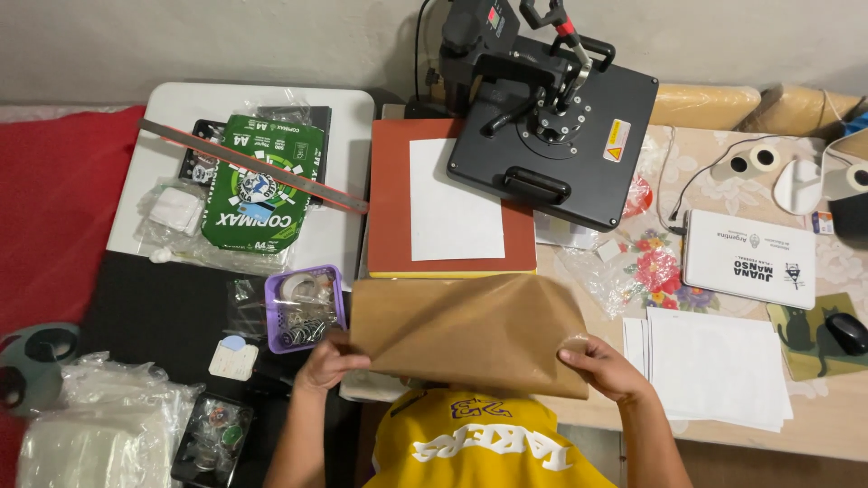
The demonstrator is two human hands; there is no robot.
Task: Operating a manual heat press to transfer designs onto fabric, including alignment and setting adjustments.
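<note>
Both hands hold a brown sheet [466,330], like baking paper, just in front of a heat press. My left hand [327,361] grips its near left corner and my right hand [604,366] grips its near right edge. The sheet hangs over the table's front edge and hides what lies under it. Beyond it the orange-red lower pad [389,208] of the press carries a white sheet of paper [455,201]. The black upper plate [553,136] of the press is swung aside to the right.
A purple basket [304,309] of small metal parts sits left of the brown sheet. A green paper ream [262,185] and a long ruler [253,165] lie on the white table. On the right are a stack of white paper [714,366], a white laptop [749,258] and a mouse [847,333].
</note>
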